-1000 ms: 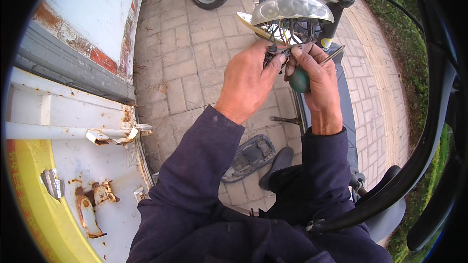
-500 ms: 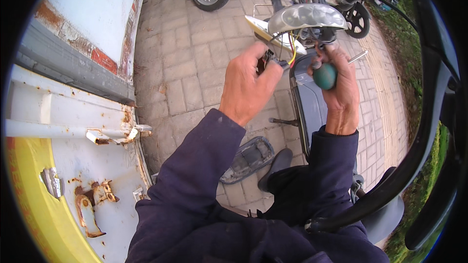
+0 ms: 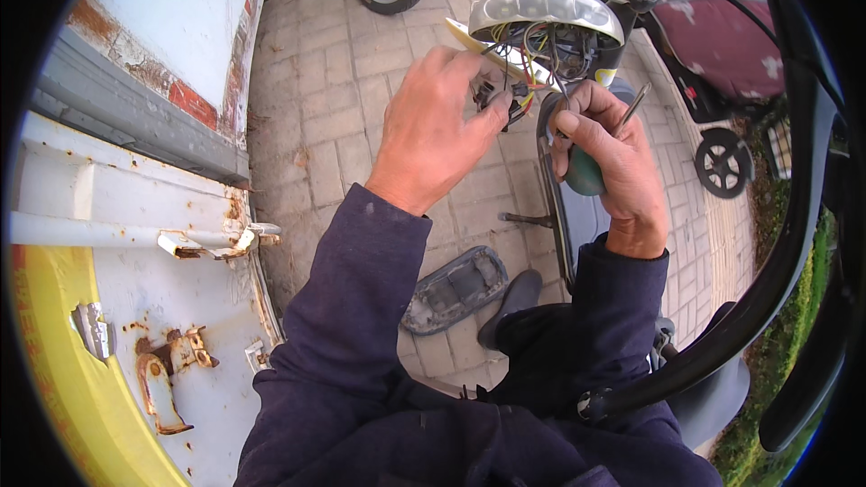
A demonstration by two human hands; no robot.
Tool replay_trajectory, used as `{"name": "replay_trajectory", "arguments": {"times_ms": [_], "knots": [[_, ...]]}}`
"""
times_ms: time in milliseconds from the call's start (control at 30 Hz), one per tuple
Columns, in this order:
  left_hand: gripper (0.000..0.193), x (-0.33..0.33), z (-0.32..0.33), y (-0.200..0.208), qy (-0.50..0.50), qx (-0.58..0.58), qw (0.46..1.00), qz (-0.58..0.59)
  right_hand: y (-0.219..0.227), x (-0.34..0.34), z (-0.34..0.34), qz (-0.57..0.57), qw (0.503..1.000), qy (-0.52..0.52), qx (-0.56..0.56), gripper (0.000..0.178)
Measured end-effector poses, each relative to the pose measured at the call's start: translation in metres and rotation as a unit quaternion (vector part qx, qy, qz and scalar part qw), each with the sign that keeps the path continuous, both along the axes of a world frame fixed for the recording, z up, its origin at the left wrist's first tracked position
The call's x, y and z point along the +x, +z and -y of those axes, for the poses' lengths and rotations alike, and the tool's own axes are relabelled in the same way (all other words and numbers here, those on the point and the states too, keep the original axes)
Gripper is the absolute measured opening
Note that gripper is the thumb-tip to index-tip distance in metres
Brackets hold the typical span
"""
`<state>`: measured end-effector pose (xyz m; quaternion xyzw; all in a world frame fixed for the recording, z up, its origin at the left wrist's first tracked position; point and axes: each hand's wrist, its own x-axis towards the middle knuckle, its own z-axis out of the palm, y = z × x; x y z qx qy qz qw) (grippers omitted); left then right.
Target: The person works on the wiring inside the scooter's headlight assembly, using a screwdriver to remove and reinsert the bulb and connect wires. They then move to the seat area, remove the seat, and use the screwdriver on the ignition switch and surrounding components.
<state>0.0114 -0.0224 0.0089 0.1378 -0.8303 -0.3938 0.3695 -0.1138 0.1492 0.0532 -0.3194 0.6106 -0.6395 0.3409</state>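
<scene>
Brick paving (image 3: 334, 99) stretches beneath a clear headlight (image 3: 546, 11). Just below it, the left hand (image 3: 428, 122) and right hand (image 3: 621, 158) are near each other: the right's fingers curl around a green-handled screwdriver (image 3: 586, 175), thumb and forefinger together, and the left's fingers pinch dark connectors (image 3: 490, 97) among coloured wires (image 3: 527, 105) hanging under the headlight.

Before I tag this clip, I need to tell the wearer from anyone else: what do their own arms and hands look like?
Left sleeve and right sleeve are long, dark navy cloth, slightly creased, reaching the wrists with plain cuffs. The left hand and right hand are ungloved, with no watch visible.
</scene>
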Motion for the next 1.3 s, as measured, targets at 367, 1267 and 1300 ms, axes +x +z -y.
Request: {"name": "replay_trajectory", "arguments": {"times_ms": [367, 1267, 1300], "knots": [[0.019, -0.002, -0.018, 0.015, 0.097, -0.138, 0.966, -0.195, -0.002, 0.015, 0.011, -0.058, 0.998, 0.015, 0.016, 0.017], [0.031, -0.004, -0.022, 0.012, -0.194, 0.358, 0.905, -0.124, -0.013, 0.011, 0.018, -0.133, 0.987, -0.037, -0.084, 0.011], [0.028, -0.003, -0.021, 0.012, -0.204, 0.357, 0.901, -0.139, -0.014, 0.01, 0.018, -0.141, 0.986, -0.035, -0.08, 0.011]]}}
